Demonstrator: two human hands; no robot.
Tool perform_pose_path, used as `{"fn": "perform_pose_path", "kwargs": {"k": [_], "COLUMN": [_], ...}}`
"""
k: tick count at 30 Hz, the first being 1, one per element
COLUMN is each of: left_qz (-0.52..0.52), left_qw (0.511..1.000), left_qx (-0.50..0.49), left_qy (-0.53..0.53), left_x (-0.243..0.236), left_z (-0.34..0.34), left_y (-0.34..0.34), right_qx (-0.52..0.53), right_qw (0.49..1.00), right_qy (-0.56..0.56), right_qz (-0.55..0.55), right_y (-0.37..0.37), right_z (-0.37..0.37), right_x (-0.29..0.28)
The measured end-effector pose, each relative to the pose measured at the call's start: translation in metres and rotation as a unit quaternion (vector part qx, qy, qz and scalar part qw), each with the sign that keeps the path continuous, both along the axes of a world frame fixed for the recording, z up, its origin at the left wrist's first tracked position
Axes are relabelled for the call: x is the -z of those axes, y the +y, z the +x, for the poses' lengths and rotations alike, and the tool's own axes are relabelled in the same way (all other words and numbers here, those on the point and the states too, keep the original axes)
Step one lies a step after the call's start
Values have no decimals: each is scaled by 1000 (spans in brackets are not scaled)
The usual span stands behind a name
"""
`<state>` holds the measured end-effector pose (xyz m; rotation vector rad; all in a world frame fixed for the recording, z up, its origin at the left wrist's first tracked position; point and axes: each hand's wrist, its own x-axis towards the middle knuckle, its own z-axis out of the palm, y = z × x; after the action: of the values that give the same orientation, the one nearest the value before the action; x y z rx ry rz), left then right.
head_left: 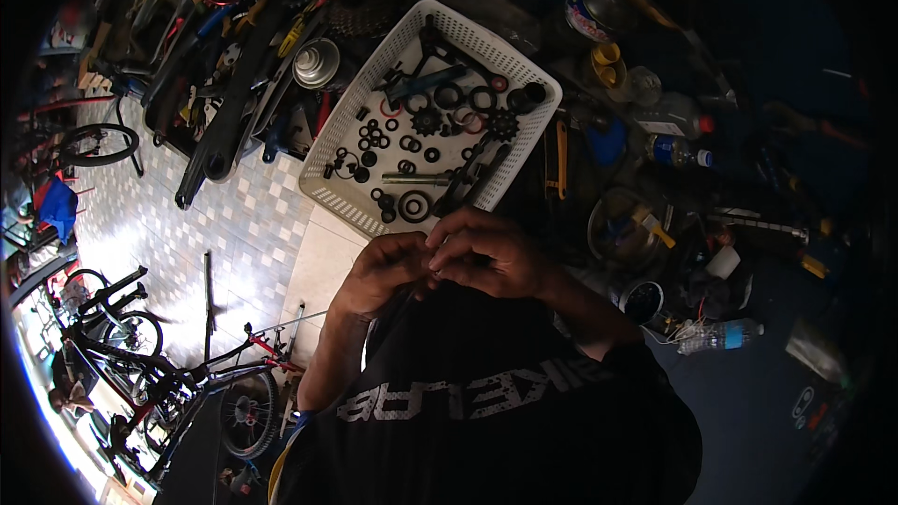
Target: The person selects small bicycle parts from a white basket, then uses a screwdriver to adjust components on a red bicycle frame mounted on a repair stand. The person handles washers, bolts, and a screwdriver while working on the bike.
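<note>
My left hand (383,271) and my right hand (477,257) meet in front of my dark shirt, their fingertips closed around something small that I cannot make out. Just beyond them sits a white perforated plastic tray (320,182). It holds several black rings (415,207), toothed wheels (427,121), a red ring (390,109), a pale cylindrical shaft (413,179) and other dark parts.
Crowded tools and bike parts (234,84) flank the tray, with a silver funnel-like object (314,64) at upper left. Several bottles (672,151) and a metal bowl (617,224) are on the right. Bicycles (245,407) stand at lower left by the tiled floor (178,224).
</note>
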<state>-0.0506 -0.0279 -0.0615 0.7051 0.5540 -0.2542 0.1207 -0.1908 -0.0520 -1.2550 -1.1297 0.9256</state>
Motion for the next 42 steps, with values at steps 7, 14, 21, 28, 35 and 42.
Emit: {"fn": "perform_pose_path", "kwargs": {"k": [7,14,21,28,35,42], "left_qz": [312,675,803,850,851,812], "left_qw": [949,736,587,503,501,564], "left_qx": [35,22,92,144,149,152], "left_qy": [-34,-55,-43,-70,-45,20], "left_x": [-4,13,23,65,66,20], "left_z": [26,92,127,146,141,101], "left_y": [7,52,88,93,91,78], "right_qx": [163,308,267,242,154,136], "right_qw": [983,899,879,867,854,878], "right_qy": [81,312,395,435,490,453], "right_qz": [-16,-14,21,12,83,76], "right_y": [-22,-47,-55,-46,-38,-19], "right_z": [24,77,80,80,109,123], "right_x": [-1,4,17,26,32,31]}}
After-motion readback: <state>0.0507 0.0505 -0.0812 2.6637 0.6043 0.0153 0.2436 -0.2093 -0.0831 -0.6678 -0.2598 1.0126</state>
